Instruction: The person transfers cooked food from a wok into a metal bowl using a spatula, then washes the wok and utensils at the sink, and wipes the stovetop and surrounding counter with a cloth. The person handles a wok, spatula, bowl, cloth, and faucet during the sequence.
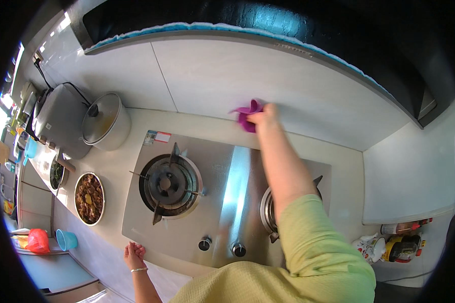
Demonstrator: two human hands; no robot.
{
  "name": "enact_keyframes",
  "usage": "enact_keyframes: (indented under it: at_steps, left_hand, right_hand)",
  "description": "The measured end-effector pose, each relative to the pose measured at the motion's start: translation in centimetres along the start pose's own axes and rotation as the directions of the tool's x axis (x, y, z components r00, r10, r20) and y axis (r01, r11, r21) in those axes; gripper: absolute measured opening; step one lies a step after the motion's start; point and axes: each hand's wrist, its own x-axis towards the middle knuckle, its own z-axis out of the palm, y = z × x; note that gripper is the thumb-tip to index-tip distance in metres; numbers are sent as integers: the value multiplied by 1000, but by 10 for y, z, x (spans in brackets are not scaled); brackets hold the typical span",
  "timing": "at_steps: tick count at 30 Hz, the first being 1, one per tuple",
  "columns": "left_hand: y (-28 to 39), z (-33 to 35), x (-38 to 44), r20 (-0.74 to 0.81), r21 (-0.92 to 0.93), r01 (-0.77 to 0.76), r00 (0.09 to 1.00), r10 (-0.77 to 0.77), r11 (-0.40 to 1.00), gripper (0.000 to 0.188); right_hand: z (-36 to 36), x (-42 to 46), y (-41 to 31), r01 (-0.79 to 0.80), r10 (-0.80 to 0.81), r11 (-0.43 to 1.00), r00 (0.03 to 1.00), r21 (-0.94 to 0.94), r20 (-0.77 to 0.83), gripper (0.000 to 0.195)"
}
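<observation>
A purple cloth [246,115] is in my right hand [264,115], held against or close to the white tiled wall [212,79] behind the stove. That arm reaches across the stainless-steel gas stove [212,166] and partly hides its right burner [269,210]. The left burner [166,184] shows whole, with its pan supports around it. By the stove's front left corner is my left hand [135,253], fingers curled, with nothing visible in it. Two black knobs [204,244] sit at the stove's front.
Left of the stove are a lidded pot [108,125], a grey appliance [58,121], a dish of cooked meat [90,199] and a dish of greens [56,173]. A range hood [227,32] juts out above. Bottles [402,248] stand at the right.
</observation>
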Motion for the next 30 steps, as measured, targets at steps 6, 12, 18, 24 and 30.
enact_keyframes:
  at_steps: [6,12,18,24,30]
  left_hand:
    - [2,3,-8,-79,8,20,997,-19,1000,19]
    - [9,3,-1,26,-25,65,998,-64,998,19]
    - [44,-4,15,218,87,176,957,-191,981,19]
    - [113,-46,61,422,307,203,847,-324,930,17]
    - [191,-64,98,530,295,213,775,-345,932,14]
  right_hand:
    - [-132,-24,-197,634,-630,769,729,-82,-268,13]
    - [-72,-54,-146,623,-668,708,743,-334,-31,21]
    - [57,-90,65,698,-533,562,716,-444,450,30]
    - [130,-122,140,275,-145,-960,-349,-47,926,30]
    - [237,-69,218,-2,-121,-993,2,-121,993,46]
